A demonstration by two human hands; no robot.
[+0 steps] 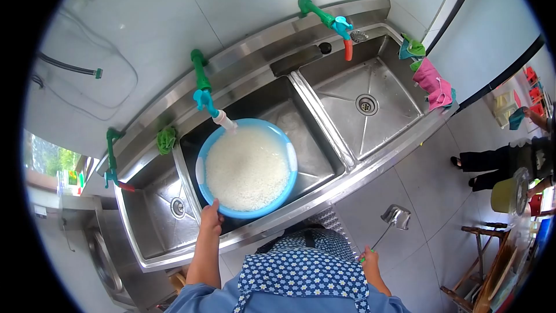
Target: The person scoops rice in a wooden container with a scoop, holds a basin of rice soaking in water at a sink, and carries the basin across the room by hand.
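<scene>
A blue basin [293, 165] stands in the middle sink under a green faucet with a white spout [223, 120]. White rice [248, 168] in cloudy water fills much of it. My left hand [212, 219] grips the basin's near-left rim, thumb on top. On the right, away from the sink, my right hand [369, 256] is closed around the handle of a metal ladle [397, 217], held above the floor.
An empty right sink [382, 116] and a small left sink [153, 220] flank the basin. Cloths [433, 84] hang over the right rim; a green scrubber [166, 140] lies behind. At far right stands another person [521, 159] near a wooden stool [480, 255].
</scene>
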